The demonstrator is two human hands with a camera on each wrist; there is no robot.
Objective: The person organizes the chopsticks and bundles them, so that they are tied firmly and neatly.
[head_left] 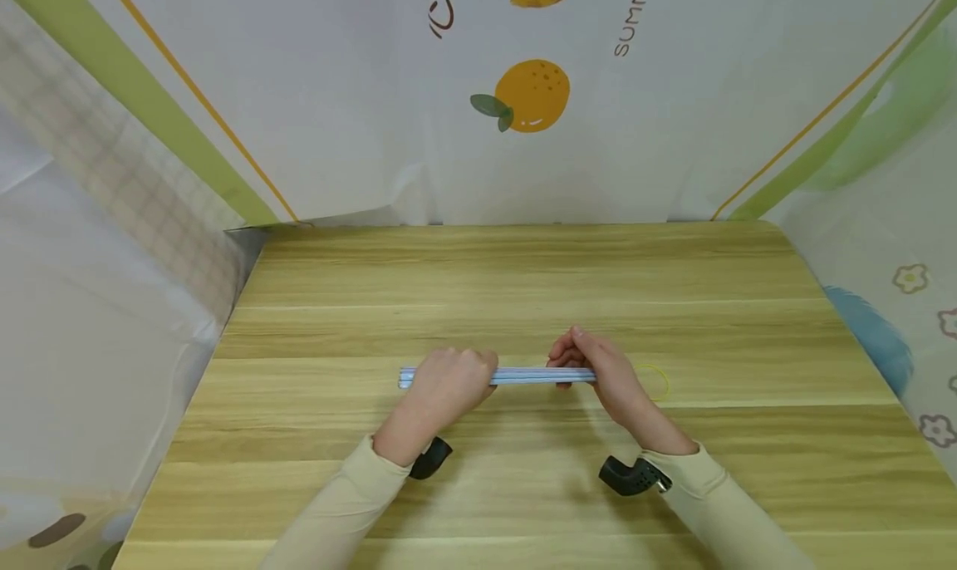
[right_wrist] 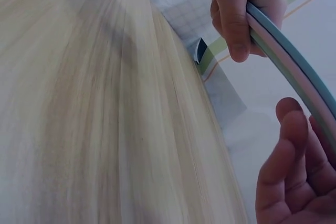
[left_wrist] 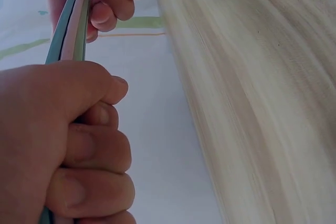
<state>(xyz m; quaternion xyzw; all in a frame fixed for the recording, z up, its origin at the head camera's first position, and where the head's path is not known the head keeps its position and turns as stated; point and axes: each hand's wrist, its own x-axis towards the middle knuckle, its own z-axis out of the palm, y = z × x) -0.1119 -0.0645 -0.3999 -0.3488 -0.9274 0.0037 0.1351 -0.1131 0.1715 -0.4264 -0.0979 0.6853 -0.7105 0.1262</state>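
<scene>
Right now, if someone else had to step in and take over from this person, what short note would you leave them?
Left hand: fist gripped round the bundle of pastel sticks near its left end.
Right hand: fingers loosely curled at the bundle's right end; a firm grip is not clear.
Bundle: held level just over the wooden table, sticks gathered side by side.
Yellow rubber band: lying on the table just right of the right hand, not on the bundle.
Done: sticks gathered. Left: probably banding them.

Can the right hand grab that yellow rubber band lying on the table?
Probably yes. The yellow rubber band lies flat on the table just beside the right hand, with nothing between them. But that hand and the left hand are both busy holding the bundle of straws, so it must let go first.
</scene>
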